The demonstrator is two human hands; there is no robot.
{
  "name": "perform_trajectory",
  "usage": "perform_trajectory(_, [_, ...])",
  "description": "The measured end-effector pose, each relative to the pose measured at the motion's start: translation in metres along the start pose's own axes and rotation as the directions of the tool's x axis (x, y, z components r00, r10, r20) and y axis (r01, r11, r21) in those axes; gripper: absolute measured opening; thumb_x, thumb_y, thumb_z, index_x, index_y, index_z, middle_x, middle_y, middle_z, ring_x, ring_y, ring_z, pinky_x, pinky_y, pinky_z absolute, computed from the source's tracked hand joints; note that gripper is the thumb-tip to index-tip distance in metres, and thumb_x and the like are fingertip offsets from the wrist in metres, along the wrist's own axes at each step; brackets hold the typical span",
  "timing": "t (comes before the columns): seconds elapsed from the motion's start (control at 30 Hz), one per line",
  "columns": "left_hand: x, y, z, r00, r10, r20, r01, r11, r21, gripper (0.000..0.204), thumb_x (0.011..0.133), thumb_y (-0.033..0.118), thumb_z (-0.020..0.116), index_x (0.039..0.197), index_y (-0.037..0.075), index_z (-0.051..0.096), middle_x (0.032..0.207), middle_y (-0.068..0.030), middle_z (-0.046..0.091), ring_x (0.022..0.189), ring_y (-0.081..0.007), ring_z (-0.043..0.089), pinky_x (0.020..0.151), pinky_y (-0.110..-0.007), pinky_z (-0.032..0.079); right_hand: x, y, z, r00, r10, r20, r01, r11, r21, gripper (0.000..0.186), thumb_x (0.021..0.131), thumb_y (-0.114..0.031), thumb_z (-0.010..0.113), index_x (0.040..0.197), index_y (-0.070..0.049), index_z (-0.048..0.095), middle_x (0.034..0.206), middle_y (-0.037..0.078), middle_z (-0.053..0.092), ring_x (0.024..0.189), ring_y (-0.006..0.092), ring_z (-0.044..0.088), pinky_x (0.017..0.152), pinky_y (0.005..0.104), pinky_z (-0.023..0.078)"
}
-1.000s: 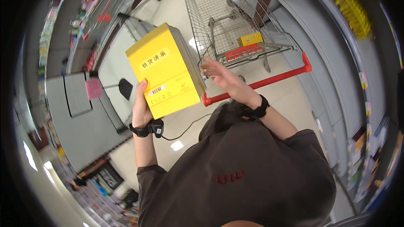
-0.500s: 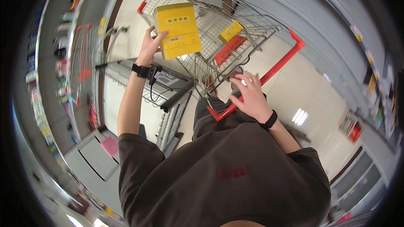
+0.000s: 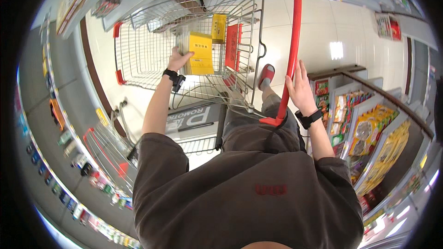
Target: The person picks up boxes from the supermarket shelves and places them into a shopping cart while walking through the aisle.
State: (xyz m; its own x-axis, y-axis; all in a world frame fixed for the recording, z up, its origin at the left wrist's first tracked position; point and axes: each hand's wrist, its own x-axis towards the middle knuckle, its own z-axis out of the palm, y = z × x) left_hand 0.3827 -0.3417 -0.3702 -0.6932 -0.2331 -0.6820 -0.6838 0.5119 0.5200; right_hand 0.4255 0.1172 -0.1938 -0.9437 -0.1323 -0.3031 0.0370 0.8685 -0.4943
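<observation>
My left hand (image 3: 179, 59) grips a thick stack of yellow-covered pads (image 3: 201, 53), thumb on the top cover and fingers at the left side. The stack is over or inside the wire basket of a shopping cart (image 3: 138, 50); how deep it sits I cannot tell. A smaller yellow pad pack (image 3: 218, 27) lies just beyond it, beside a red panel (image 3: 233, 46) in the cart. At the cart's red handle (image 3: 296, 32), my right hand (image 3: 301, 91) has its fingers stretched out and the thumb against or close to the bar.
A grey shelf unit with yellow snack bags (image 3: 371, 129) stands at the right. Another cart with a red handle (image 3: 90, 143) is at the left, near long shelves of small goods (image 3: 87, 170). A grey promotion stand (image 3: 194, 120) sits close below the cart. My foot wears a red slipper (image 3: 266, 74).
The stack has come down and right toward the cart's basket, still in my left hand. The view has turned, with the cart now sideways. My right hand's fingers have straightened beside the handle.
</observation>
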Motion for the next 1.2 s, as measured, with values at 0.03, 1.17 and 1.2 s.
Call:
perform_trajectory(0.03, [0.014, -0.013, 0.008, 0.998, 0.043, 0.037, -0.041, 0.998, -0.048, 0.102, 0.069, 0.043, 0.079, 0.138, -0.012, 0.027, 0.118, -0.0272, 0.06, 0.107, -0.0329, 0.062, 0.092, -0.035, 0.05, -0.002, -0.004, 0.001, 1.0, -0.007, -0.024, 0.007, 1.0, -0.011, 0.068, 0.092, -0.024, 0.057, 0.146, 0.002, 0.024, 0.145, 0.029, 0.031, 0.129, 0.0469, 0.037, 0.106, 0.047, 0.036])
perform_trajectory(1.17, [0.148, -0.141, 0.087, 0.804, -0.104, 0.586, 0.268, 0.943, -0.199, 0.101, 0.076, 0.017, 0.08, 0.149, 0.02, 0.011, 0.123, -0.02, 0.054, 0.115, -0.031, 0.054, 0.095, -0.048, 0.047, 0.007, -0.03, 0.007, 0.969, 0.243, -0.034, -0.233, 0.955, 0.182, 0.061, 0.088, -0.007, 0.05, 0.143, 0.002, 0.026, 0.117, 0.031, 0.051, 0.105, 0.0453, 0.054, 0.092, 0.044, 0.044])
perform_trajectory(1.2, [0.147, -0.144, 0.09, 0.81, -0.101, 0.577, 0.275, 0.935, -0.222, 0.101, 0.075, 0.017, 0.082, 0.149, 0.019, 0.013, 0.124, -0.0216, 0.052, 0.113, -0.0313, 0.056, 0.093, -0.045, 0.049, 0.006, -0.028, 0.008, 0.972, 0.235, -0.027, -0.227, 0.959, 0.171, 0.061, 0.088, -0.007, 0.05, 0.143, 0.002, 0.026, 0.119, 0.031, 0.05, 0.107, 0.0455, 0.053, 0.093, 0.044, 0.044])
